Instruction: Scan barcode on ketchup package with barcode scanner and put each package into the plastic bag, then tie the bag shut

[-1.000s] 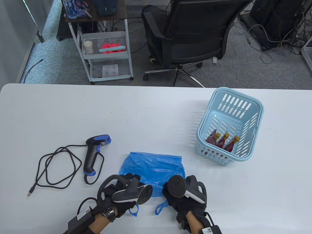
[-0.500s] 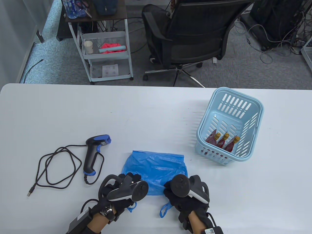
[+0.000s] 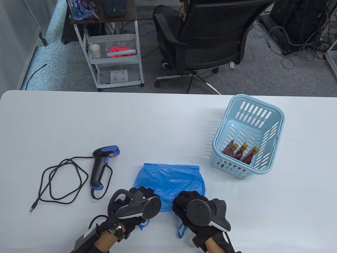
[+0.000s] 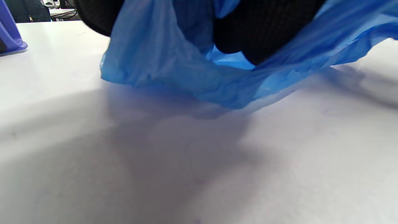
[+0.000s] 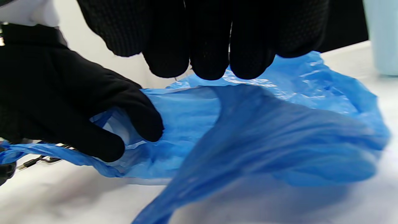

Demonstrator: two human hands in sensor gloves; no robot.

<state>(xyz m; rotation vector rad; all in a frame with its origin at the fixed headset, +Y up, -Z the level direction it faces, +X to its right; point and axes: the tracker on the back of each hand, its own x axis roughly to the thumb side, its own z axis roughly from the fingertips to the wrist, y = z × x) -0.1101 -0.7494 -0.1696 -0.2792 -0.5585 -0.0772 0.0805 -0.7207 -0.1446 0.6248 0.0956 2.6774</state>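
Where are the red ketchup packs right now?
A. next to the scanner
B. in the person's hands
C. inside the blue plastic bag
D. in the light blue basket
D: the three ketchup packs lie in the light blue basket, while both hands work at the blue plastic bag.

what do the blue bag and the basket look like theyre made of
Blue bag: thin plastic film by the look, slightly glossy and translucent; it creases and drapes where both hands hold it.
Basket: looks like rigid moulded plastic, pale blue with a smooth, soft sheen; its slotted walls hold their shape.
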